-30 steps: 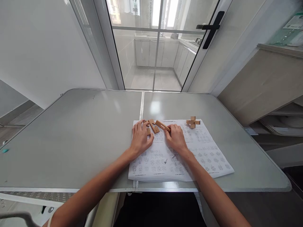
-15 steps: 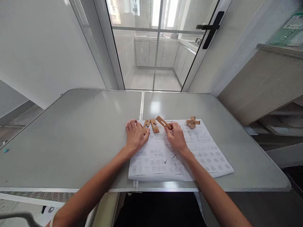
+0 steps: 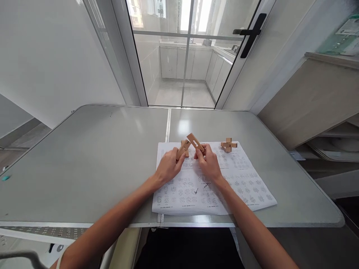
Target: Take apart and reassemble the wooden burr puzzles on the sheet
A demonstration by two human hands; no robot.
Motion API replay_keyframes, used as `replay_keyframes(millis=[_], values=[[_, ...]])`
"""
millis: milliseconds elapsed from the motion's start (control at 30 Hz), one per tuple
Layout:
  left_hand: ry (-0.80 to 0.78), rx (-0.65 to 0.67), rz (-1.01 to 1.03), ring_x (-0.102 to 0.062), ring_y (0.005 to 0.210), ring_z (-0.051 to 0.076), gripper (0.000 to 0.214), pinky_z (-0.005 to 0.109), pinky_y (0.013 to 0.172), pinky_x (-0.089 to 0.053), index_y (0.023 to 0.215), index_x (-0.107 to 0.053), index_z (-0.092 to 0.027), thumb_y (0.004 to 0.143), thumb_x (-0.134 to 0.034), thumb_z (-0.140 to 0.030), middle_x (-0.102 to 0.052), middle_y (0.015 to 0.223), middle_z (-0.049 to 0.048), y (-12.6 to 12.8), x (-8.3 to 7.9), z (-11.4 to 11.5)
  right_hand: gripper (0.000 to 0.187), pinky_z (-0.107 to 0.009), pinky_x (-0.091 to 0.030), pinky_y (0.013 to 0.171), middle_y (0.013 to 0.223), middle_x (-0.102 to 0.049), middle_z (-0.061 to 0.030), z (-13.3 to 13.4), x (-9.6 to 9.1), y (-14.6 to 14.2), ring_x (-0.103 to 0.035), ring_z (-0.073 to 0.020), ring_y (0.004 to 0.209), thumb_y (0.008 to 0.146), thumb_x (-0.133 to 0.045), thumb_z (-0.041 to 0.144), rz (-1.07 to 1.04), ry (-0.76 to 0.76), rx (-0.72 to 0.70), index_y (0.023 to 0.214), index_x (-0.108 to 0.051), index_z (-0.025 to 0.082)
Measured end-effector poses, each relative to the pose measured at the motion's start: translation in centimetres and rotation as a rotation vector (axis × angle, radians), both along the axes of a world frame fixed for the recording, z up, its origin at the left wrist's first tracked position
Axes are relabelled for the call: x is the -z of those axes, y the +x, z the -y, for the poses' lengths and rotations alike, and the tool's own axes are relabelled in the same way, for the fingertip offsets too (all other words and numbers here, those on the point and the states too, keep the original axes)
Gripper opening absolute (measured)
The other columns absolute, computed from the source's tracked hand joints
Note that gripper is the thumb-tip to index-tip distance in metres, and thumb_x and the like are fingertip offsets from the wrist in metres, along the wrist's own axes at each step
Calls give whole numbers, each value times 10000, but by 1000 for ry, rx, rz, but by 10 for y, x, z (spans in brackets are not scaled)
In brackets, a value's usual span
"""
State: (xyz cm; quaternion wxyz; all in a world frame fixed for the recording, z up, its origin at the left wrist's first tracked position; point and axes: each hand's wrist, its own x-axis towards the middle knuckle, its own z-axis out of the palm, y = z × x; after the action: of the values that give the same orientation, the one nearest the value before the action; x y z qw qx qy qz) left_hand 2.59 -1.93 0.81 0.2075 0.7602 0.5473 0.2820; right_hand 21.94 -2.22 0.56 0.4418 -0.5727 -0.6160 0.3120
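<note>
My left hand [image 3: 168,168] is closed on a flat notched wooden puzzle piece [image 3: 181,150], lifted and tilted up to the right. My right hand [image 3: 209,164] pinches a second wooden piece [image 3: 194,142], tilted up to the left. The upper ends of both pieces come close together above a printed sheet of diagrams [image 3: 241,183]. A third wooden piece [image 3: 186,152] lies on the sheet behind them, partly hidden. An assembled wooden cross [image 3: 229,145] sits at the sheet's far right corner, away from both hands.
The sheet lies on a grey folding table [image 3: 84,160] with a seam down its middle. A glass sliding door [image 3: 185,56] stands behind the table. A wooden shelf unit [image 3: 314,97] is at the right. A small teal object [image 3: 5,178] sits at the table's left edge.
My left hand picked a wooden piece off the sheet and raised it. My right hand lifted its piece higher. The two pieces moved toward each other.
</note>
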Motion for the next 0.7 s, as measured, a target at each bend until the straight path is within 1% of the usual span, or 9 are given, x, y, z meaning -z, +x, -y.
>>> replay_keyframes(millis=[67, 167, 267, 333, 433, 533, 700], values=[[-88, 61, 112, -484, 603, 185, 311, 307, 614, -355, 862, -409, -238, 1063, -432, -474, -523, 688, -19, 2, -3, 3, 182, -316, -461, 626, 770, -695, -7, 1, -2, 0, -616, -202, 640, 1017, -481, 417, -15, 5, -7, 1010, -519, 239], [-156, 111, 224, -433, 547, 153, 329, 288, 584, -312, 881, -457, -226, 1073, -391, -485, -482, 642, -46, 3, -7, 5, 187, -312, -457, 617, 775, -696, -7, 1, -3, -1, -612, -197, 628, 1023, -474, 419, -13, 14, -16, 1020, -524, 238], [-201, 143, 286, -414, 560, 142, 368, 284, 590, -311, 896, -539, -206, 1074, -376, -484, -468, 650, -43, 3, -10, 5, 187, -313, -470, 645, 786, -694, -10, 0, -1, -2, -639, -206, 677, 1032, -467, 409, 1, 49, -47, 1042, -540, 237], [-226, 145, 311, -396, 572, 139, 385, 282, 591, -307, 889, -566, -199, 1066, -390, -491, -450, 654, -43, 3, -11, 5, 193, -313, -479, 663, 791, -695, -12, 0, 0, -2, -653, -210, 701, 1040, -458, 401, 12, 83, -73, 1068, -554, 236], [-239, 137, 343, -382, 593, 137, 411, 282, 592, -298, 852, -567, -194, 1056, -403, -511, -441, 665, -39, 2, -13, 4, 210, -306, -473, 661, 813, -702, -15, 0, 2, 0, -648, -204, 701, 1058, -439, 387, 36, 132, -94, 1114, -571, 234], [-255, 151, 380, -397, 618, 138, 427, 281, 603, -315, 840, -564, -190, 1051, -405, -525, -481, 704, -27, 2, -15, 4, 232, -304, -458, 646, 844, -707, -17, -1, 4, 2, -628, -194, 673, 1072, -426, 374, 78, 182, -91, 1163, -587, 234], [-289, 158, 412, -390, 619, 144, 423, 280, 610, -329, 853, -577, -188, 1042, -402, -524, -452, 677, -30, 1, -18, 3, 279, -316, -501, 702, 876, -724, -24, -2, 6, 4, -678, -202, 720, 1087, -422, 372, 90, 237, -93, 1246, -609, 238]])
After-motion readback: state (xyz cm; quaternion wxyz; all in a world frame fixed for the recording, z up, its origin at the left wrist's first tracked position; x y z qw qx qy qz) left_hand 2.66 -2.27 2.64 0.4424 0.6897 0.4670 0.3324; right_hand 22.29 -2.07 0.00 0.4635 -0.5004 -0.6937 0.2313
